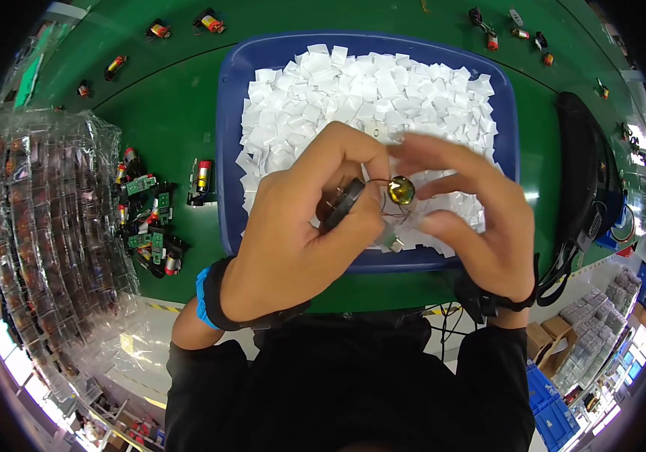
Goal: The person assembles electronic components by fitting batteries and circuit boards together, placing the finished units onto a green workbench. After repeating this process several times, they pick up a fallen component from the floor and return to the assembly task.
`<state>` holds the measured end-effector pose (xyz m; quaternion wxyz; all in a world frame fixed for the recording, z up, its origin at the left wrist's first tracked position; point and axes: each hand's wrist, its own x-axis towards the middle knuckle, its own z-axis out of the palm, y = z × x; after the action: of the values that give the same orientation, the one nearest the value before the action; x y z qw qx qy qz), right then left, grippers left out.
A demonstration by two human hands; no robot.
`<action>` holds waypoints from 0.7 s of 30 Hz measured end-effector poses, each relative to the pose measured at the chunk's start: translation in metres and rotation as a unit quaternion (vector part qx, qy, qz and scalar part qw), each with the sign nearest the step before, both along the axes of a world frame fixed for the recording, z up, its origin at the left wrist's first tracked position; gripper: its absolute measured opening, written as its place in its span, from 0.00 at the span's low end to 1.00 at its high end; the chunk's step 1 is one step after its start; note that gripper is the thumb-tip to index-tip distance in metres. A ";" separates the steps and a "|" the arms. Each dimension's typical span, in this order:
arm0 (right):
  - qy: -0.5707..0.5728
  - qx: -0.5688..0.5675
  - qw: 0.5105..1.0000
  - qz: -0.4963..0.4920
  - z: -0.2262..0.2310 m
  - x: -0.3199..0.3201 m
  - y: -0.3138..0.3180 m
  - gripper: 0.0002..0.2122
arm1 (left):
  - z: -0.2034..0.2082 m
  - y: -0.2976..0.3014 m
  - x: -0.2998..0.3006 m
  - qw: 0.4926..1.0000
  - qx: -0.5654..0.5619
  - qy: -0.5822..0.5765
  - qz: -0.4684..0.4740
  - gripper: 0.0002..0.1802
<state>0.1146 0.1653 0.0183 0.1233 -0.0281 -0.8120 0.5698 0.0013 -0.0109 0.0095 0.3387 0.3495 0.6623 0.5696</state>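
Observation:
My left hand (300, 218) is closed round a dark plastic part (344, 203) with small metal pins, pinched between thumb and fingers. Thin dark red wires run from it to a shiny gold round-ended cylinder (402, 190), which looks like a small battery cell. Beneath the left fingertips, a small circuit piece with a metal connector (394, 243) sticks out. My right hand (481, 203), partly blurred, has its fingers and thumb apart around the gold cylinder's right side. Both hands are above a blue tray (230, 90) filled with small white paper squares (368, 90).
Green circuit boards with red and gold cells (146, 218) lie left of the tray, beside clear plastic blister trays (52, 226). A single assembly (202, 177) rests nearer the tray. More small parts (208, 22) dot the table's far side. A black case (579, 166) stands at right.

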 end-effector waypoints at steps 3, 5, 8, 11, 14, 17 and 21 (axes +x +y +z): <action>-0.013 0.042 0.999 0.020 -0.003 0.004 0.007 0.18 | -0.004 0.003 0.007 0.997 0.036 -0.058 0.042 0.10; -0.021 0.065 0.997 0.026 -0.002 0.005 0.009 0.18 | 0.007 0.001 -0.001 0.998 -0.005 -0.059 -0.003 0.12; -0.039 0.099 0.994 -0.028 0.007 0.004 0.011 0.17 | 0.014 -0.004 -0.014 0.990 -0.084 -0.060 -0.091 0.17; 0.006 0.146 0.988 0.051 0.008 0.002 0.019 0.16 | 0.010 -0.008 -0.017 0.988 -0.103 -0.063 -0.096 0.24; 0.031 0.153 0.983 0.092 0.006 0.003 0.018 0.14 | 0.015 -0.007 -0.017 0.988 -0.114 -0.053 -0.089 0.25; 0.037 0.122 0.987 0.095 0.001 0.002 0.010 0.12 | 0.014 -0.007 -0.017 0.991 -0.101 -0.033 -0.082 0.24; 0.188 0.211 0.959 0.027 -0.002 -0.003 0.003 0.11 | 0.017 -0.007 -0.018 0.993 -0.061 -0.063 -0.073 0.22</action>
<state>0.1119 0.1681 0.0164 0.2608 0.1282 -0.8767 0.3834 -0.0171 -0.0182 0.0266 0.4410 0.3390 0.6458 0.5230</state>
